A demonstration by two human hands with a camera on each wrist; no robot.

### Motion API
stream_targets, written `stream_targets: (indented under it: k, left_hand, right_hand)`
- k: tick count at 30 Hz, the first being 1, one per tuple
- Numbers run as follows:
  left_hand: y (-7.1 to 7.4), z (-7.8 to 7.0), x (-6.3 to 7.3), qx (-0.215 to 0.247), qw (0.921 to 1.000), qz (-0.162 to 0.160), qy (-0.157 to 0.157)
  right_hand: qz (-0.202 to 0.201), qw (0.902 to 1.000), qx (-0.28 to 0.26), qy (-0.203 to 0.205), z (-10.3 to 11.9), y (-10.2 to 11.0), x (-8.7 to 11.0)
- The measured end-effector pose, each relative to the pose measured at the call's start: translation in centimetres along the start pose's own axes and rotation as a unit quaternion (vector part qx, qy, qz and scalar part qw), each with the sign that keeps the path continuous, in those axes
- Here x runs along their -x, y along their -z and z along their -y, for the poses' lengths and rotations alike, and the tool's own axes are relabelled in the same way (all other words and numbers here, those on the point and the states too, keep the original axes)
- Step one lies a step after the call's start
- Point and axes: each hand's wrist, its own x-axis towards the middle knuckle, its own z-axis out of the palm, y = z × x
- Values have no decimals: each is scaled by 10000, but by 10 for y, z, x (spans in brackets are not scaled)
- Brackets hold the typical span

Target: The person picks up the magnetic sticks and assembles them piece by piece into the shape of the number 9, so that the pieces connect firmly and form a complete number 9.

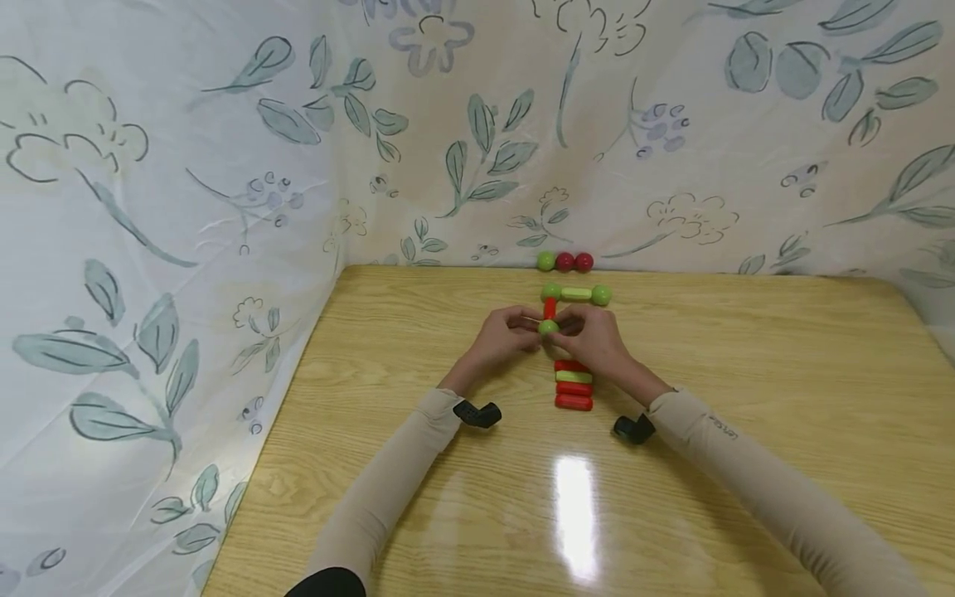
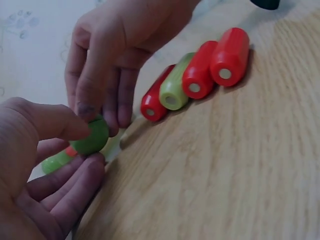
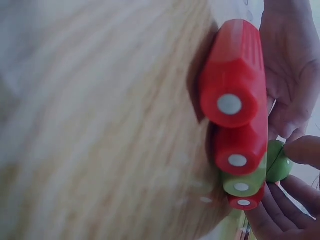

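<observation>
Both hands meet at a green ball (image 1: 548, 328) on the near end of a red rod (image 1: 550, 308). The rod's far end meets another green ball (image 1: 551, 292); from there a light green rod (image 1: 576, 293) runs right to a third green ball (image 1: 601, 295). My left hand (image 1: 509, 338) pinches the near ball (image 2: 92, 137), its thumb on top and fingers below. From the other side my right hand (image 1: 594, 336) grips the same ball (image 3: 278, 162) between thumb and fingers. Fingers partly hide the red rod and where it joins the ball.
Just nearer than the hands lies a row of loose red rods (image 1: 574, 402) and one light green rod (image 1: 574, 377), with round metal discs in their ends. A green ball (image 1: 546, 261) and two red balls (image 1: 574, 262) sit at the table's (image 1: 403, 315) back edge, against the flowered cloth (image 1: 448, 166).
</observation>
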Motion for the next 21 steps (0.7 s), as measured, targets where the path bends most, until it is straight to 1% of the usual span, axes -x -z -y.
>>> stream_targets:
  k: [2, 8, 13, 17, 21]
  left_hand:
    - [-2, -1, 1, -199, 9998, -27, -81]
    - [-10, -1, 2, -781, 9961, -273, -296]
    - [-11, 1, 3, -1048, 9929, -375, -420]
    - [-11, 1, 2, -1152, 9916, -414, -429]
    - [-12, 0, 2, -1219, 9907, -424, -426]
  right_hand:
    - [23, 10000, -2, 20, 0, 1, 0]
    - [129, 9999, 23, -3, 1, 6, 2]
    - [280, 9996, 25, -40, 3, 7, 4]
    - [603, 9979, 253, 24, 2, 14, 7]
    - [999, 9931, 618, 54, -1, 26, 12]
